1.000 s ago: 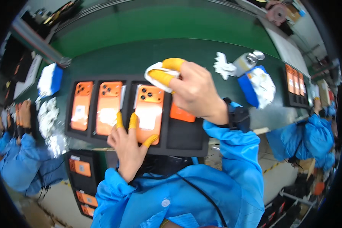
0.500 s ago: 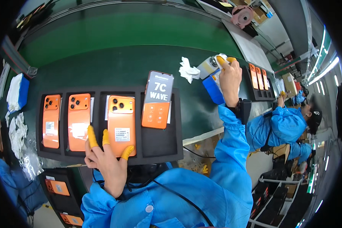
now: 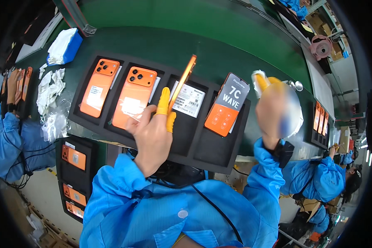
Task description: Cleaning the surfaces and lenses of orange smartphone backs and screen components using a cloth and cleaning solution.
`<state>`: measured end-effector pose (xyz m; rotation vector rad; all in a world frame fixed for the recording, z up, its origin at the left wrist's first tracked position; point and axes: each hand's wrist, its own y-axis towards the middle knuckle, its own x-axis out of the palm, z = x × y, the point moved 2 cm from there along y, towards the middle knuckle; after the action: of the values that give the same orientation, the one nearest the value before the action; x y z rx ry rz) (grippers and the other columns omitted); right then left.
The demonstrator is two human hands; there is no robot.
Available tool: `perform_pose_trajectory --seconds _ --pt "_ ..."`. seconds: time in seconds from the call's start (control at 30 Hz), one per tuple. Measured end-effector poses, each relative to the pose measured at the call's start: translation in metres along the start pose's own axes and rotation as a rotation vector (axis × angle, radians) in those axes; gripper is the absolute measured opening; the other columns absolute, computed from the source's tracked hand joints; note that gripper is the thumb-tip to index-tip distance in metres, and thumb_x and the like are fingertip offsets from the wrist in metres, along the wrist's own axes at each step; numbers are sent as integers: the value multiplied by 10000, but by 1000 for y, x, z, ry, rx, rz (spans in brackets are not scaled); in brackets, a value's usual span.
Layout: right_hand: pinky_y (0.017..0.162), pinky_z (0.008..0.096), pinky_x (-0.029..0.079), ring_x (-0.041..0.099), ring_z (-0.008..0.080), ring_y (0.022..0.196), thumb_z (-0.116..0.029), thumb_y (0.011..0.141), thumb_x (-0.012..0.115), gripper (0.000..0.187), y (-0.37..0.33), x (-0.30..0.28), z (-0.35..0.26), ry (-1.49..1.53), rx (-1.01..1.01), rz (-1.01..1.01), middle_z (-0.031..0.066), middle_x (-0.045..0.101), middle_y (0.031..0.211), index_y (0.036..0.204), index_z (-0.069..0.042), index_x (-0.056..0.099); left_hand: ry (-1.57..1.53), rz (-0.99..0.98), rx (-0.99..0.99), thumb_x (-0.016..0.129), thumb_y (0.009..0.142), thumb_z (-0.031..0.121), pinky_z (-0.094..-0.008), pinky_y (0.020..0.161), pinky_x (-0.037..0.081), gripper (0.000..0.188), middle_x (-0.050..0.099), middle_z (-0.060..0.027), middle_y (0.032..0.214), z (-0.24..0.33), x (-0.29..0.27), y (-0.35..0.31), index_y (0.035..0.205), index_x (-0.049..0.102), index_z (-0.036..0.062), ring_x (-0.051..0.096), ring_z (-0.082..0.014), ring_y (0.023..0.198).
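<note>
My left hand [image 3: 151, 138], yellow cots on its fingertips, grips an orange phone [image 3: 185, 78] by its lower end. That phone stands nearly edge-on above the third compartment of a black foam tray [image 3: 219, 163], where a white printed card [image 3: 189, 100] shows. Two orange phones, one at the far left [image 3: 98, 89] and one beside it [image 3: 135, 95], lie camera side up. In the rightmost compartment a phone [image 3: 227, 105] rests tilted, screen side up. My right hand [image 3: 273, 113], partly blurred and also wearing yellow cots, pinches a white wipe [image 3: 258, 82] right of the tray.
A metal-topped bottle [image 3: 294, 85] is mostly hidden behind my right hand. Crumpled wipes [image 3: 49, 93], clear plastic [image 3: 56, 122] and a blue box of wipes [image 3: 66, 46] sit to the left. Another phone tray [image 3: 319, 124] stands at the right; co-workers sit on both sides.
My left hand has lifted the third phone from its compartment and turned it on edge, uncovering the card. My right hand has come away from the bottle with a wipe. The view has shifted.
</note>
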<state>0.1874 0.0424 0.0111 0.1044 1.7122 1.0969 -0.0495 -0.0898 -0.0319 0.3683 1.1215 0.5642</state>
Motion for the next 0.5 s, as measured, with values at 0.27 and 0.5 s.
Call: perform_pose_trajectory --seconds 0.27,0.5 --pt "579 334 428 543 216 701 -72 566 647 349 4 29 -98 437 -450 -38 89 596 935 910 -65 707 -136 -62 -59 713 635 62 -429 729 218 141 606 -63 673 -9 5 -3 670 578 35 529 -248 972" --pt "567 386 457 555 260 670 29 556 607 362 18 46 -103 439 -549 5 153 618 962 901 -34 698 -213 -73 -62 677 598 20 -438 717 223 105 573 -61 644 -21 12 -5 624 575 29 516 -253 963"
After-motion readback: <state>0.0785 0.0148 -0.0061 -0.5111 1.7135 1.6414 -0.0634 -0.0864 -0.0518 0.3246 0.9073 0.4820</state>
